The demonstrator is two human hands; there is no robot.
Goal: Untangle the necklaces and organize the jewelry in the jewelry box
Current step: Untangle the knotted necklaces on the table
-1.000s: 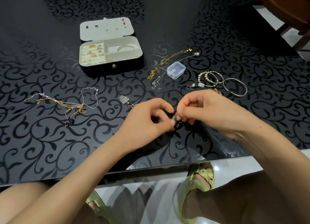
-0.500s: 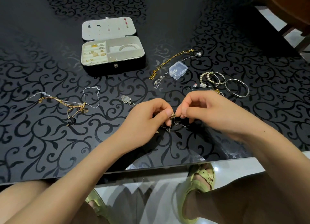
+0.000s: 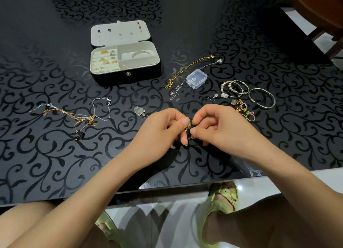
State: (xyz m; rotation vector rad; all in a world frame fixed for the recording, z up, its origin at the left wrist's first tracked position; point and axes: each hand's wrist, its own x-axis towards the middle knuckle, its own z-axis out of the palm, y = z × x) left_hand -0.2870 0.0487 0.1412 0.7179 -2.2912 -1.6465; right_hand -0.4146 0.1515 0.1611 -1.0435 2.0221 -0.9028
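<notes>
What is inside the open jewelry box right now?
The jewelry box holds rings in its left slots, a bangle in the rear right compartment and a thin chain in the front right one. Whatever lies under them is covered.

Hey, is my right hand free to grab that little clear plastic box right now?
Probably not yet: the right hand pinches the chain together with the left hand. The path to the clear plastic box looks open, though.

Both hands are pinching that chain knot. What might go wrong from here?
1. The left hand and right hand pinch the tangled chain close together; pulling apart may tighten the knot or snap it.
2. The right hand sits near the loose rings; a sweep might scatter them.
</notes>
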